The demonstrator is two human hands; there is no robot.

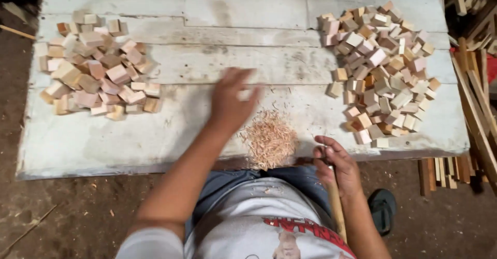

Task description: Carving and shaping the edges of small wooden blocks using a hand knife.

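Note:
My left hand point(231, 99) hovers blurred over the middle of the whitewashed plank board point(207, 10), fingers spread, with nothing seen in it. My right hand point(336, 166) rests at the board's near edge, closed around the top of a wooden handle point(336, 207) that runs down along my lap; the tool's head is hidden. A small heap of wood shavings point(269, 137) lies between the two hands. A pile of small wooden blocks point(96, 67) sits at the left, and a larger pile of blocks point(383, 67) sits at the right.
Long wooden slats point(479, 103) are stacked off the board's right side, with more short strips point(445, 171) below its corner. A dark sandal point(383, 210) lies on the dirt floor by my right arm. Scattered shavings dot the floor at the left.

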